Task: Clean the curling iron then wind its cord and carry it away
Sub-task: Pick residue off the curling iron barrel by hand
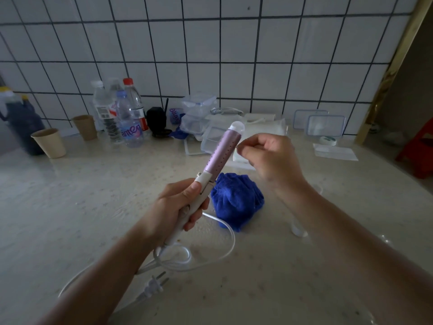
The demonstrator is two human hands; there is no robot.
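Both arms are bare from the lower edge of view down to the fingertips. The left forearm [112,266] and right forearm [351,231] narrow towards slim wrists. The left grip [178,207] shows a short, plain thumbnail [190,194]; the right grip [269,158] is likewise bare.

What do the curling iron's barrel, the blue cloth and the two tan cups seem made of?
Curling iron barrel: probably coated metal, satin lilac-pink sheen with rows of tiny dots. Blue cloth: soft fabric, likely microfibre or terry, going by its fuzzy pile. Tan cups: likely paper, matte with thin rims.
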